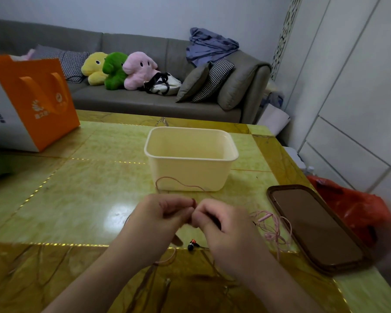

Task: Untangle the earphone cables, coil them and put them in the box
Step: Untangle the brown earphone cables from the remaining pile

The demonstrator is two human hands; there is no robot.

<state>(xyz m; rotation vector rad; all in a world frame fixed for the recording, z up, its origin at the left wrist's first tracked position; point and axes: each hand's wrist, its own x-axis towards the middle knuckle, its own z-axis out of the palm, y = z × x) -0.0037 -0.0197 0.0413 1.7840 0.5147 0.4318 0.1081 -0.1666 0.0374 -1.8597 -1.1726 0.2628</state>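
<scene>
A cream plastic box (191,170) stands open and empty on the yellow-green table, just beyond my hands. My left hand (160,219) and my right hand (217,222) meet fingertip to fingertip, both pinching a thin red earphone cable (178,182) that loops up in front of the box wall. A black and red earbud (192,245) lies on the table below my hands. A second, pink earphone cable (272,229) lies in a loose tangle to the right of my right hand.
A brown oblong tray (314,227) lies at the right, next to the pink tangle. A red plastic bag (357,213) hangs past the table's right edge. An orange and white paper bag (29,102) stands at the far left. A grey sofa with plush toys is behind.
</scene>
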